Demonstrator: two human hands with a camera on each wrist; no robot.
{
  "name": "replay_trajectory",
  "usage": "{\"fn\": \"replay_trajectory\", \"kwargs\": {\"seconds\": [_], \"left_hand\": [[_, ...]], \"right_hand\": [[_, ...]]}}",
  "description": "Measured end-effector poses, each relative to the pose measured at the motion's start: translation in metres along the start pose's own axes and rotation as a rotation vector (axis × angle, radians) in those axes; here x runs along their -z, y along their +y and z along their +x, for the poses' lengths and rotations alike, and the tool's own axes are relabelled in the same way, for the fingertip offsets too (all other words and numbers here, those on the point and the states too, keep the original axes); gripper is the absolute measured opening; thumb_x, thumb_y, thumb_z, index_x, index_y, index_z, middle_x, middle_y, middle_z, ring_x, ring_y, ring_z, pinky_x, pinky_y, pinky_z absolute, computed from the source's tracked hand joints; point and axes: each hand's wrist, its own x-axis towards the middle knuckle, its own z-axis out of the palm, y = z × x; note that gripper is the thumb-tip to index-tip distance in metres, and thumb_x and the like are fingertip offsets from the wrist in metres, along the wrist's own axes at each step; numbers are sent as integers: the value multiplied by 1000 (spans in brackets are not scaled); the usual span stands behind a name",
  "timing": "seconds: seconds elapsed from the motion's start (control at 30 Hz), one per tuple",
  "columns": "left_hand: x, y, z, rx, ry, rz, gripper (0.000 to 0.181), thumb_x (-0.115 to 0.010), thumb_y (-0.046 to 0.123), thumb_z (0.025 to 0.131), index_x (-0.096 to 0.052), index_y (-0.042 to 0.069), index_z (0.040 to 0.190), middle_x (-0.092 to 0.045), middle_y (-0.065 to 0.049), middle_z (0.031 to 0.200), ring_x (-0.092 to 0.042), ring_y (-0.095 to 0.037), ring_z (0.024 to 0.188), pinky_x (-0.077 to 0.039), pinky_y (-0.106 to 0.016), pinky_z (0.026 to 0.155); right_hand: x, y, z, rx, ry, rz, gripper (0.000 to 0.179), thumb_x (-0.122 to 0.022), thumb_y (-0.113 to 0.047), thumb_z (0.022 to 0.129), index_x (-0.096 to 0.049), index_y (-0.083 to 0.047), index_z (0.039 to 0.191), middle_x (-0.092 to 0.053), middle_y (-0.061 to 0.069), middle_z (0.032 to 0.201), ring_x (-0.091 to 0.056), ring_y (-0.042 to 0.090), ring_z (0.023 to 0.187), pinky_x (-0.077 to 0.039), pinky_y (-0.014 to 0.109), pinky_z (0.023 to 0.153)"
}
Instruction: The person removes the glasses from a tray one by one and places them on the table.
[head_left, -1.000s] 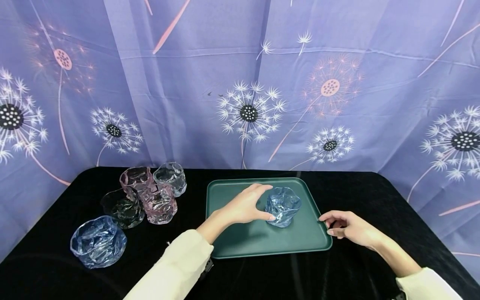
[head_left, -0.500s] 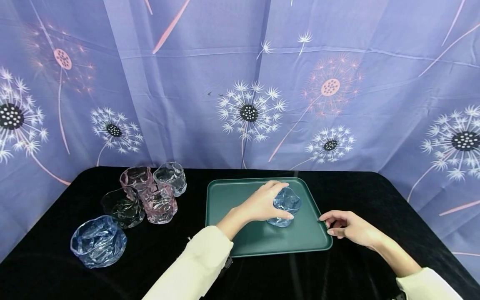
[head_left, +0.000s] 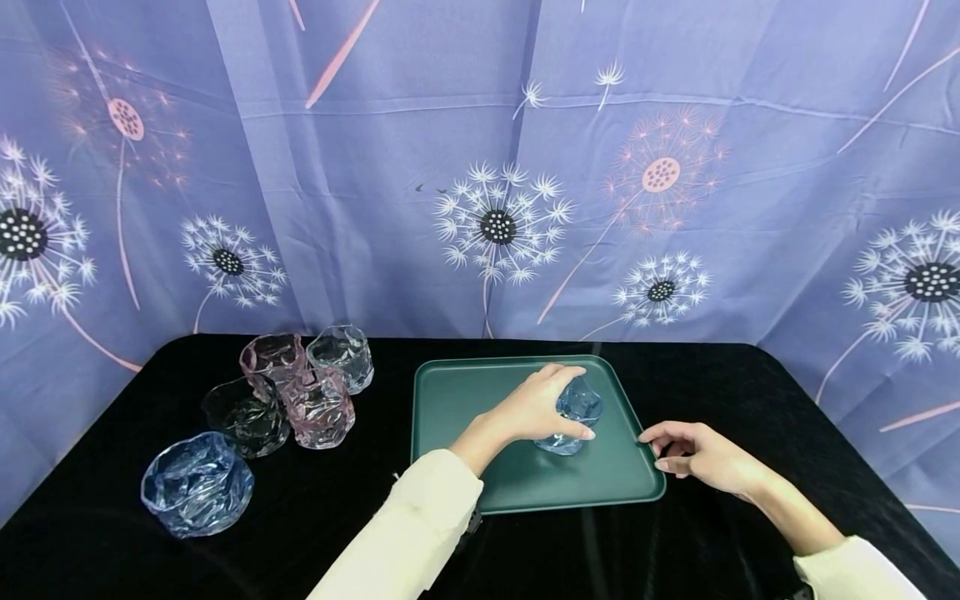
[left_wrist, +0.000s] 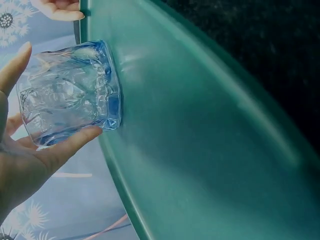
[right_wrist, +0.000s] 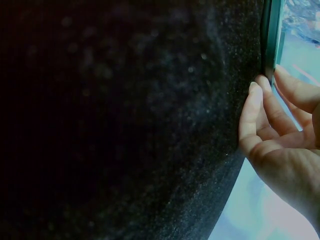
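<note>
A blue glass tumbler (head_left: 581, 405) with a crumpled, wavy surface stands upright on the green tray (head_left: 450, 387), right of its middle. My left hand (head_left: 525, 408) reaches round it from the left, thumb on the near side and fingers on the far side. The left wrist view has the tumbler (left_wrist: 75, 95) between the spread thumb and fingers, its base down at the tray. At the tray's right edge, close to the front corner, my right hand (head_left: 705, 458) pinches the rim with its fingertips. The right wrist view shows those fingers (right_wrist: 265, 105) bent at the edge.
Left on the black cloth (head_left: 337, 542) stand a wide blue glass (head_left: 198, 483), a dark clear glass (head_left: 251, 421), two pink glasses, the front one (head_left: 322, 412) overlapping the other (head_left: 272, 358), and a clear glass (head_left: 343, 358). A purple curtain (head_left: 390, 167) hangs behind.
My left hand has moved right from beside the tumbler until thumb and fingers surround it. The tumbler, tray and right hand have stayed in place.
</note>
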Motion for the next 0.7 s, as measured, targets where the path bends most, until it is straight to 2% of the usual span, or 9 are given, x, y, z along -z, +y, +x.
{"fn": "replay_trajectory", "kwargs": {"seconds": [0.33, 0.7], "left_hand": [[0, 0, -1, -12, 15, 0, 78, -76, 33, 74, -37, 15, 140, -40, -7, 134, -43, -20, 119, -39, -32, 95], [1, 1, -4, 4, 22, -13, 73, -76, 29, 75, -39, 18, 138, -42, -7, 131, -46, -20, 114, -42, -32, 90]], "right_hand": [[0, 1, 0, 14, -3, 5, 32, -58, 4, 83, -52, 11, 114, -54, 18, 92, -51, 11, 66, -46, 27, 55], [-1, 0, 0, 9, -4, 13, 32, -58, 4, 84, -52, 11, 114, -54, 18, 92, -50, 12, 67, -46, 28, 55]]}}
